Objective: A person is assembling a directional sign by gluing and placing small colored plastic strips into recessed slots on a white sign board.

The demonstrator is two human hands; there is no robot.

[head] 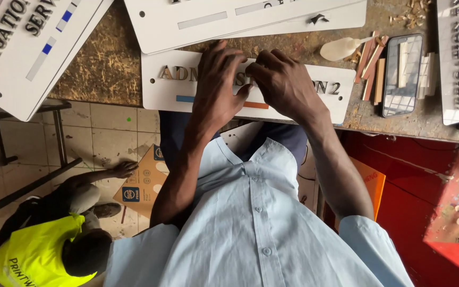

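At the frame's centre, both hands press on a white sign (166, 87) on a sawdust-strewn bench (107, 64): left hand (216, 87) flat, right hand (282, 82) curled, fingertips down. Tiled floor (102, 133) lies lower left.

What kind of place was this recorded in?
Probably a sign-making workshop: white sign plates with raised letters under both hands, more finished plates around, and wood offcuts on a rough, sawdust-strewn workbench.
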